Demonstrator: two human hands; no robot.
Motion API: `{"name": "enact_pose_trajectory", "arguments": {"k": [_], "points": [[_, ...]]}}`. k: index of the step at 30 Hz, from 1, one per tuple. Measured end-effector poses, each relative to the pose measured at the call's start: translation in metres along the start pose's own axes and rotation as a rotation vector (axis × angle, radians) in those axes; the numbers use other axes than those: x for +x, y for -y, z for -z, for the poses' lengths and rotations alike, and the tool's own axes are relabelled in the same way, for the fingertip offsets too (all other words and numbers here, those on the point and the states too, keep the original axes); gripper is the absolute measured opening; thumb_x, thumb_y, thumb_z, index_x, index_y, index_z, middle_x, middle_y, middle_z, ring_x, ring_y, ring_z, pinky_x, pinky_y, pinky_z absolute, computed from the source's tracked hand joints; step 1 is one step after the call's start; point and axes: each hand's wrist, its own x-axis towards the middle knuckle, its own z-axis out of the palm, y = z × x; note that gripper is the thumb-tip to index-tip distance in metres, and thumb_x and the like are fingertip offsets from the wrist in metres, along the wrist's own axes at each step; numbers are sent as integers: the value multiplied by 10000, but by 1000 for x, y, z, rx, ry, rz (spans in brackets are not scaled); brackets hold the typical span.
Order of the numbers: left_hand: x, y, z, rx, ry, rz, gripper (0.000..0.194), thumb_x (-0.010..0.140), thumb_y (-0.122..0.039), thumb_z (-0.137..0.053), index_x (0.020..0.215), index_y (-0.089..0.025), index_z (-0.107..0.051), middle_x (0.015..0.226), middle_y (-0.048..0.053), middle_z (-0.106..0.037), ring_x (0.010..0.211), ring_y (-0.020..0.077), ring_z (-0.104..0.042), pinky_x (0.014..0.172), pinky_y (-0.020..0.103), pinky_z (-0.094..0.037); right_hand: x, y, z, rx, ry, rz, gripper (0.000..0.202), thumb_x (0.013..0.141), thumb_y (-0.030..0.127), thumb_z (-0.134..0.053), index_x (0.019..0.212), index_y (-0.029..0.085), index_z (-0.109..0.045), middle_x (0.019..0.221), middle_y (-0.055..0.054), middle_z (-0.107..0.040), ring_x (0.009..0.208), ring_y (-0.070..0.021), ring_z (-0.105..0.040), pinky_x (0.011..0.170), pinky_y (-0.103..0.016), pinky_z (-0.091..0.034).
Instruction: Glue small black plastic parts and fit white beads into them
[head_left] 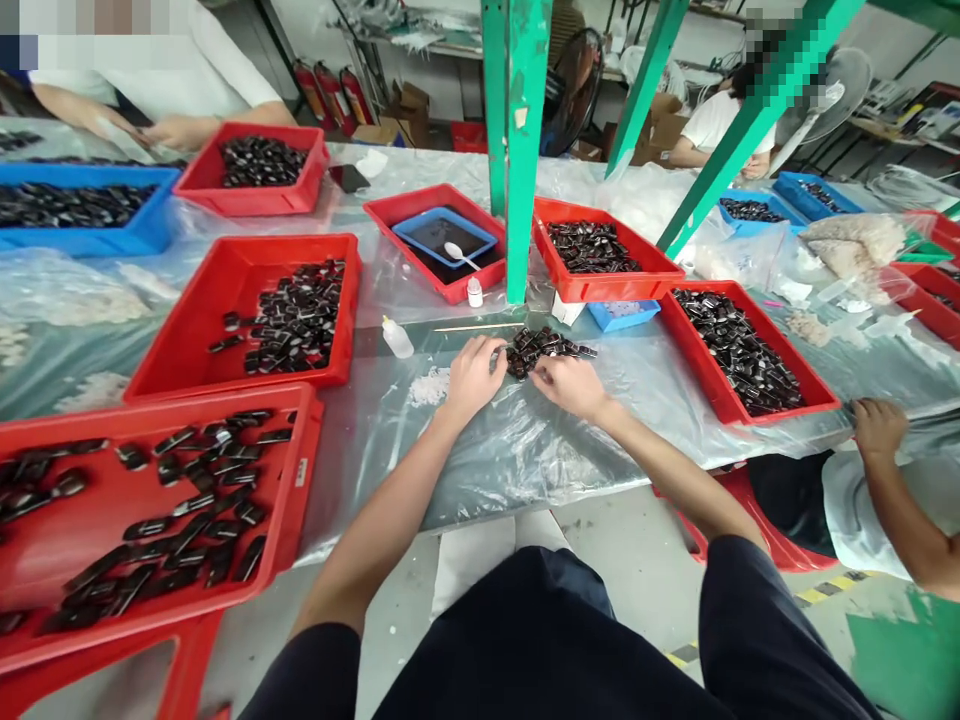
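Observation:
A small pile of black glossy parts [541, 345] lies on the plastic-covered table between my two hands. My left hand [477, 375] is at the pile's left edge, its fingers curled; what they hold, if anything, is too small to tell. At the pile's lower right, my right hand [570, 385] has its fingers bent together against the parts. Beside my left hand lie small white pieces [430, 387]. A white squeeze bottle [397, 338] and a thin wooden stick [478, 327] are behind them.
Red trays of black parts stand at left [319, 378] and right [814, 405]. A green post [519, 150] rises behind the pile. Near it are a small white bottle [475, 293] and a blue tray [624, 318]. Another person's hand [879, 428] rests at the right table edge.

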Motion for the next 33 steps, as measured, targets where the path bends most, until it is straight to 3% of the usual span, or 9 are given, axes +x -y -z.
{"name": "enact_pose_trajectory", "arguments": {"k": [2,6,10,13,19,24,29,30,33], "points": [[-4,3,8,36,7,0,171,1003,-235,-590,1071,-244,-747,1024,89,-764,996,279,-693,931,392,-538,18,5,-3,-38,0,42,382,1095,369,-503,1357,170,-698,1190,-171,-808,1089,-363,-778,871,-422,-567],[-4,8,21,127,33,30,164,1008,-222,-592,1053,-234,-749,1003,85,-769,983,280,-694,899,385,-538,35,-7,-8,-62,60,346,485,991,89,-556,1436,238,-678,1318,-136,-722,1266,-320,-694,965,-392,-566],[-1,15,26,185,24,67,168,1010,-216,-595,1070,-227,-752,1029,91,-777,1012,284,-694,909,388,-539,43,-22,-23,-9,-29,460,298,1066,232,-570,1287,231,-768,1182,-132,-699,1172,-310,-665,1005,-431,-565],[0,16,28,203,28,85,172,1005,-215,-601,1078,-219,-757,1042,97,-782,1019,287,-704,928,397,-544,47,-24,-36,115,-162,485,314,1117,334,-499,1189,219,-782,1139,-138,-701,1113,-300,-657,1007,-438,-560],[4,11,39,217,9,134,207,1015,-245,-568,1091,-206,-757,1131,115,-795,1096,289,-715,1029,438,-542,43,-28,-53,358,-367,499,287,1140,315,-409,1186,204,-670,1146,-138,-764,1057,-289,-694,972,-421,-540],[6,10,57,184,-146,153,200,992,-268,-588,1057,-201,-764,1003,87,-786,974,246,-718,960,392,-550,31,-23,-50,364,-227,385,274,1111,259,-393,1259,179,-608,1097,-124,-780,923,-260,-728,788,-341,-484],[10,33,85,140,-693,295,215,994,-304,-592,1131,-190,-712,1087,85,-741,1014,216,-698,965,360,-535,22,0,-40,196,11,333,229,1068,292,-499,1031,198,-705,1024,-88,-812,876,-233,-736,696,-314,-363],[11,41,89,117,-740,330,234,983,-312,-610,1162,-186,-692,1137,98,-732,1055,223,-697,990,367,-534,20,4,-38,162,40,327,235,1059,295,-512,1004,198,-719,1013,-88,-820,881,-235,-741,692,-315,-350],[10,68,93,20,-623,449,471,875,-351,-756,1298,-190,-624,1295,146,-700,1169,264,-693,1046,403,-543,17,11,-38,71,98,317,258,1041,310,-534,968,201,-756,961,-94,-832,881,-252,-759,687,-321,-328]]}}
